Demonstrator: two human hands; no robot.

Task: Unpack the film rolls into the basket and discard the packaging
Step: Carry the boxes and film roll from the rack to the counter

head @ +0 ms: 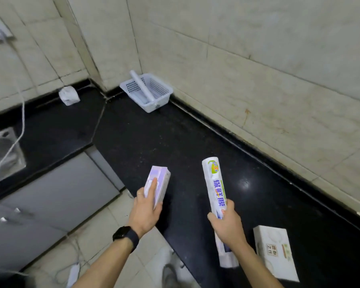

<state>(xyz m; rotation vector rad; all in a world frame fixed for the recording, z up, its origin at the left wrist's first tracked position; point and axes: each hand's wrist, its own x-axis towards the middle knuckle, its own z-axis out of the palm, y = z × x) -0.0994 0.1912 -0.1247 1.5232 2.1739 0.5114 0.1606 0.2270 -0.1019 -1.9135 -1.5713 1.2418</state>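
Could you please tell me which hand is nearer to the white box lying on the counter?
Right. The right hand, holding a roll, is just left of the white box; the left hand, holding a purple box, is farther left.

The right hand (227,225) hides the middle stretch of the film roll (213,179)
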